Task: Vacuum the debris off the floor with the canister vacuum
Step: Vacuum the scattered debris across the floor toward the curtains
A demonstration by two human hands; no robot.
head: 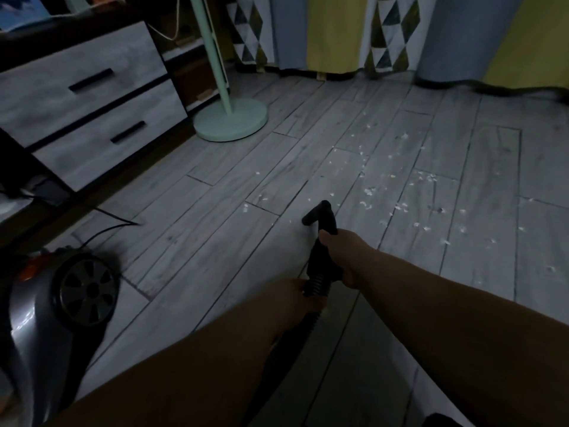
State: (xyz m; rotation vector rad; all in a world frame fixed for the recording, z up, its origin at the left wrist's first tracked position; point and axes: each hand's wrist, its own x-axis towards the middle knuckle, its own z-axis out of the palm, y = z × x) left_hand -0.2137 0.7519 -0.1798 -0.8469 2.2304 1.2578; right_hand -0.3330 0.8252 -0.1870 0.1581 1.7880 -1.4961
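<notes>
While my right hand [340,257] grips the nozzle [320,214] and my left hand [292,295] wraps the hose [317,284], a hasty sweep could scatter debris [369,190] — to the floor's [215,241] far edge.

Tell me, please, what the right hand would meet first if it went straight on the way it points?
Probably the floor with white scraps just beyond the nozzle that the right hand grips; depth is unclear.

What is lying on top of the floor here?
White debris scraps scattered ahead of the hose handle, a mint round stand base, the canister vacuum and a black cord. The floor under both arms is hidden.
</notes>
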